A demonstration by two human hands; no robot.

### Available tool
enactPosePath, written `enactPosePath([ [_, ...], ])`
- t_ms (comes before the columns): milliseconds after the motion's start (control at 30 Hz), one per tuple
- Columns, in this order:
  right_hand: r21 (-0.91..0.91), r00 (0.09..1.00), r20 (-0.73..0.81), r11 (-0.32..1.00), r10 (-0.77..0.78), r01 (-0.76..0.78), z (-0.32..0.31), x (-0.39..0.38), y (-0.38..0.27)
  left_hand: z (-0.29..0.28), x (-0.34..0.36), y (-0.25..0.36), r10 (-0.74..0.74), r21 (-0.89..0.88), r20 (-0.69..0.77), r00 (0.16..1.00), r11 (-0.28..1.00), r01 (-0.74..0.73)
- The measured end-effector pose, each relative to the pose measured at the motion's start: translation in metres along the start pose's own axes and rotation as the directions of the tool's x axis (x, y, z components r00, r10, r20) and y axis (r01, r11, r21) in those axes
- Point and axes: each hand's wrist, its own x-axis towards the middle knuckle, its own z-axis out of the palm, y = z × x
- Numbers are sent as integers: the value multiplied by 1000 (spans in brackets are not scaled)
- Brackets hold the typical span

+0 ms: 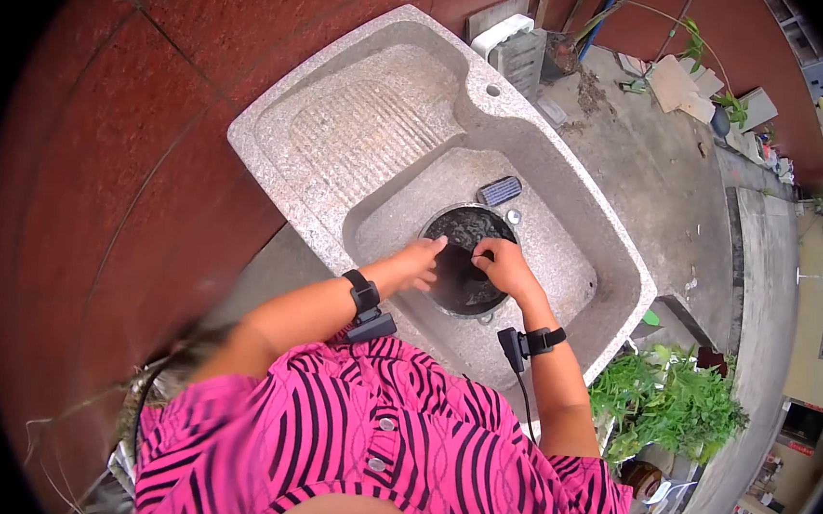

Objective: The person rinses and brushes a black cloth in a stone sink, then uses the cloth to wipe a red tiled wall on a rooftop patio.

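A round dark pot (466, 309) with metal lugs at its rim sits in the basin of a speckled stone sink (568, 235). Wet, foamy-looking patches show on its dark inside. My left hand (419, 261) is at the pot's left rim, thumb stretched over the opening and fingers apart; I see nothing held in it. Over the pot's right side, my right hand (504, 268) is closed in a pinch with curled fingers. Whatever it may hold is hidden against the dark pot. Behind the pot lies a dark blue scrub brush (500, 191) in the basin.
A ribbed washboard slope (372, 138) forms the sink's far left part. The red wall (89, 183) stands close on the left. Leafy green plants (671, 403) grow at the right. Broken tiles (681, 88) lie on the concrete floor beyond. Black straps with small devices are on both wrists.
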Motion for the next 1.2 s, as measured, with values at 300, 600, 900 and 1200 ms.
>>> enactPosePath([
  [300,331,854,-511,893,-102,305,-25,-42,-58,45,-5,41,129,-190,242,962,978,-84],
  [600,971,886,-81,-162,457,173,36,-17,-12,65,-16,42,244,-356,301,922,925,-128],
  [900,786,625,-586,548,516,284,32,-4,-17,57,-23,31,-12,-238,292,956,968,85],
  [1200,132,666,-718,900,-202,416,30,-32,-70,39,-26,52,235,-483,350,907,875,-41],
])
